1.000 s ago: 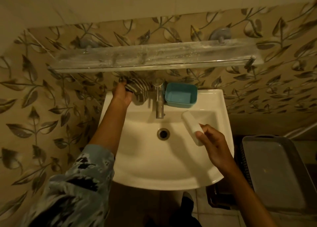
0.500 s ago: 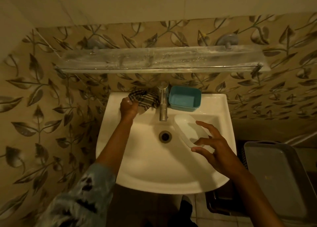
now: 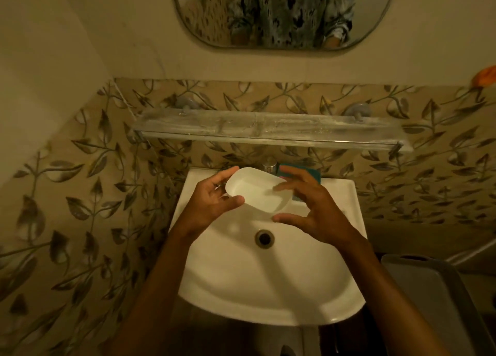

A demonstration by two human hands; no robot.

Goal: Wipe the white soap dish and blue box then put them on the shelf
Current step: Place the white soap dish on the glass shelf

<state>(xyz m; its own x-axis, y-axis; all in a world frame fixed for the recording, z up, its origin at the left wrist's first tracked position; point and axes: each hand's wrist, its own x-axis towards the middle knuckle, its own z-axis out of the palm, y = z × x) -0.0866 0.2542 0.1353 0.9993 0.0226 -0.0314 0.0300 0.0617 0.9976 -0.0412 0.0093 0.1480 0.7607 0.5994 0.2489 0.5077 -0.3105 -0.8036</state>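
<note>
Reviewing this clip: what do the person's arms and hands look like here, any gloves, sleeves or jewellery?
Both hands are bare: no gloves, rings or watch show on the left hand or the right hand. The forearms are uncovered down to the bottom edge of the picture, with no sleeve in direct view. The mirror reflects a dark-and-pale patterned garment.

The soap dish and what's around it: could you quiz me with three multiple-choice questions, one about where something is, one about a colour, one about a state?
1. Where is the white soap dish?
A. On the shelf
B. Held above the sink
C. On the floor

2. What colour is the box behind the right hand?
A. Red
B. Black
C. Blue

3. How is the shelf?
A. Bare of items
B. Stacked with bottles
C. Holding the box

Answers:
1 B, the left hand grips the dish over the sink while the right hand hovers open beside it.
2 C, the blue box peeks out beside the tap.
3 A, the shelf carries nothing.
</note>
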